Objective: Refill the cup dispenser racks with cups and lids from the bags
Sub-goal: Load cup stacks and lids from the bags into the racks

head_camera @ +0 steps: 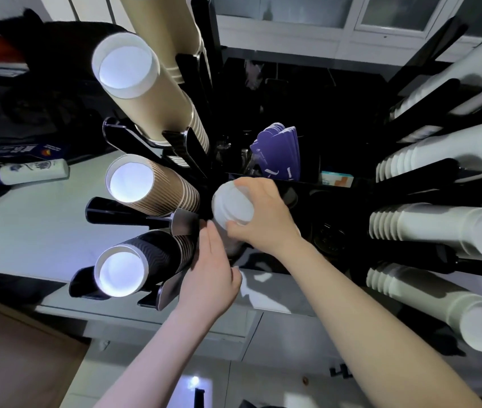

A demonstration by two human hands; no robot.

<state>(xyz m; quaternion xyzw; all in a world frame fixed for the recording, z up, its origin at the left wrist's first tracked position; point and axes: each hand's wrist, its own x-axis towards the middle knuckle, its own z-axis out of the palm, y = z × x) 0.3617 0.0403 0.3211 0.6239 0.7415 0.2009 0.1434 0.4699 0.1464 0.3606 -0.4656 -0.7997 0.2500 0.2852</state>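
The stack of white lids [233, 206] sits at the middle of the rack, just right of the brown ribbed cups [157, 191], with the right hand [265, 214] gripping it from above, fingers curled round its rim. The left hand [214, 267] rests just below, fingers straight and together, touching the side of the black cups [145, 262]; whether it also steadies the lids is hidden.

The refill looks well along. On the left, four cup stacks stand loaded in the black rack [133, 212]: the tall tan cups [145, 81], a second tan stack behind them, the brown ribbed ones and the black ones. On the right, five stacks of white cups [440, 228] fill their slots. What seems left is seating these lids. No bags show clearly. Purple sleeves [276, 151] stand in a bin behind, and a white bottle [32, 171] lies on the counter [42, 231].
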